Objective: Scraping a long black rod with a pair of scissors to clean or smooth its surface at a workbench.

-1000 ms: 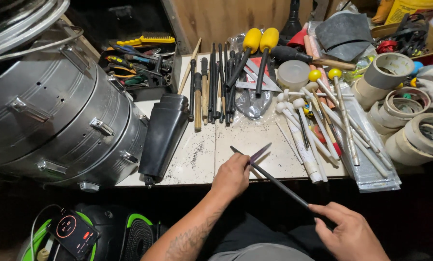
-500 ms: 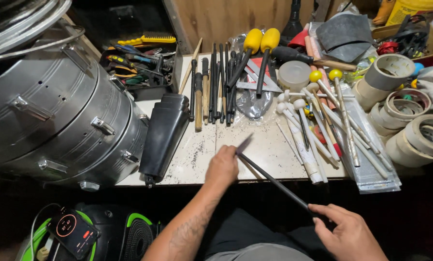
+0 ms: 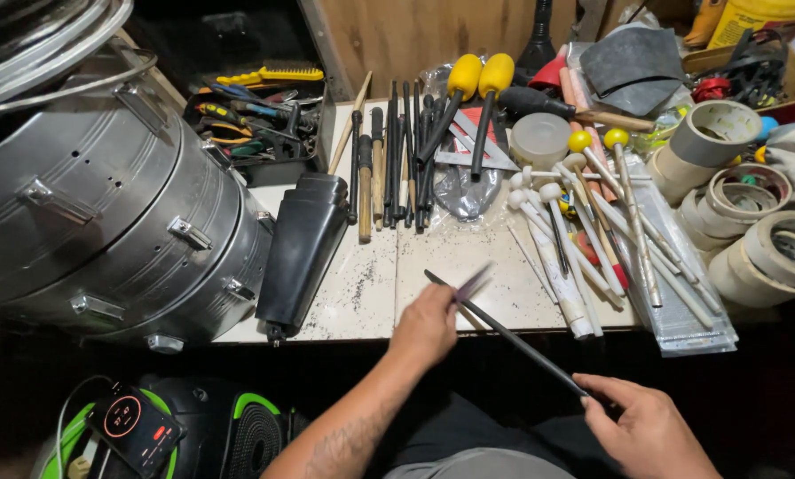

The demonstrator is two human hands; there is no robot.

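My left hand (image 3: pixel 426 326) is closed around a short dark stick (image 3: pixel 474 282), blurred by motion, above the front edge of the white tabletop (image 3: pixel 362 297). My right hand (image 3: pixel 641 427) grips the near end of a long black drumstick (image 3: pixel 504 331) that slants up and left, its tip near my left hand. The two sticks cross or touch close to my left fingers. Beyond them lie a row of dark drumsticks (image 3: pixel 397 155) and two yellow-headed mallets (image 3: pixel 477 75).
A big metal drum (image 3: pixel 105 213) lies on its side at the left, a black cowbell (image 3: pixel 300 248) beside it. White mallets (image 3: pixel 575 257) and tape rolls (image 3: pixel 752 231) fill the right. A tool tray (image 3: pixel 255 120) sits at the back. A phone (image 3: pixel 136 430) lies below left.
My left hand has swung its short stick back and forth against the long drumstick; the stick now shows blurred. My right hand has held the long stick nearly still.
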